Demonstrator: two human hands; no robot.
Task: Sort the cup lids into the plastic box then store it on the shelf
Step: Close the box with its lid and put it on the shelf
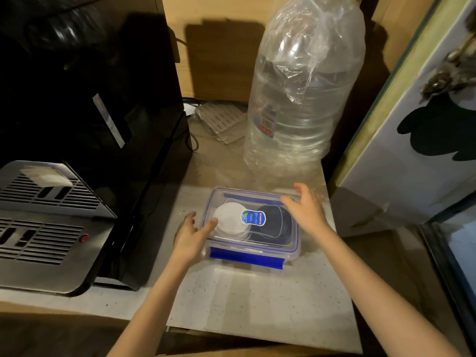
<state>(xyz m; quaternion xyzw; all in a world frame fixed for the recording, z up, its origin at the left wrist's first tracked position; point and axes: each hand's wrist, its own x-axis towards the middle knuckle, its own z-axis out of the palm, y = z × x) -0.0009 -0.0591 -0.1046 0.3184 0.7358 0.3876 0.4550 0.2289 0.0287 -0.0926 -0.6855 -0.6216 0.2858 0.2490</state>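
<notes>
Both hands closing in on the lidded plastic box (253, 229)!

Sitting on the tabletop (257, 292) between the two hands, long axis running left to right, white and dark cup lids (228, 220) visible inside under the clear cover. Left hand (192, 234) spread, fingertips touching the left edge; right hand (306, 208) open, hovering at the far right corner, gripping nothing. Left nearer, by a touch.

The coffee machine (85, 150) walls the left and the water bottle (298, 99) blocks behind; the near counter (252, 292) lies bare.
</notes>
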